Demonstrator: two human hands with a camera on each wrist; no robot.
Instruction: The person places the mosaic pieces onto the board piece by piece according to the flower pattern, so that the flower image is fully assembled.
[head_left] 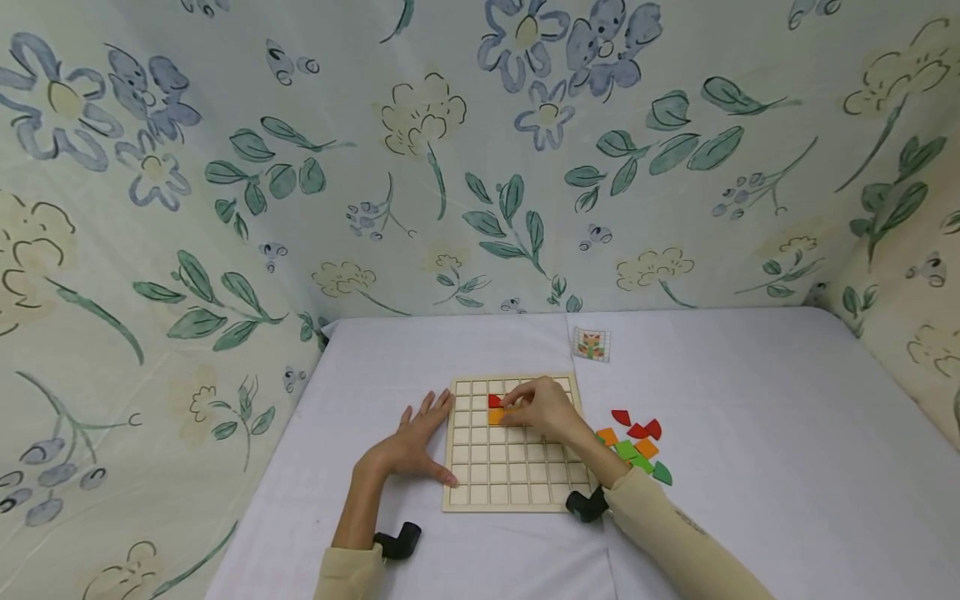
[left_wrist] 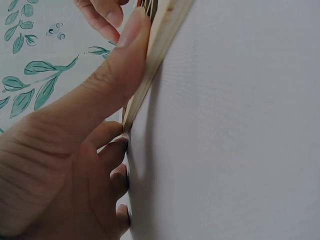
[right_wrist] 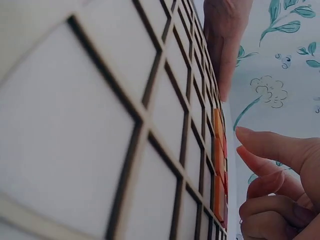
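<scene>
A white cloth (head_left: pixel 720 400) is spread under everything. If it were tugged, wrinkles could be made and things could be shifted.

The wooden board (head_left: pixel 517 477), with its little squares, is found beside the left fingers and under the right fingers. If it were pushed too hard from one side, it could be slid away.

The right arm (head_left: pixel 603 458) is stretched out behind the right fingers, so things near it could be brushed by accident.

The left hand (head_left: pixel 411 443) is spread wide. Its thumb is rested on the board's edge. If too much weight were put there, the board could be tipped.

The right hand (head_left: pixel 543 407) is held over the board. Its thumb and pointing finger are bent close together with a small gap, and no piece can be seen between them.

The loose pieces (head_left: pixel 626 450) are scattered past the right fingers, away from the left hand. They could be knocked about if the arm were swung low.

A picture card (head_left: pixel 592 344) is laid beyond the right fingers.

The orange pieces (head_left: pixel 496 417) and a red piece (head_left: pixel 495 401) are set on the board right by the right fingertips. They could be nudged crooked by a clumsy touch.
</scene>
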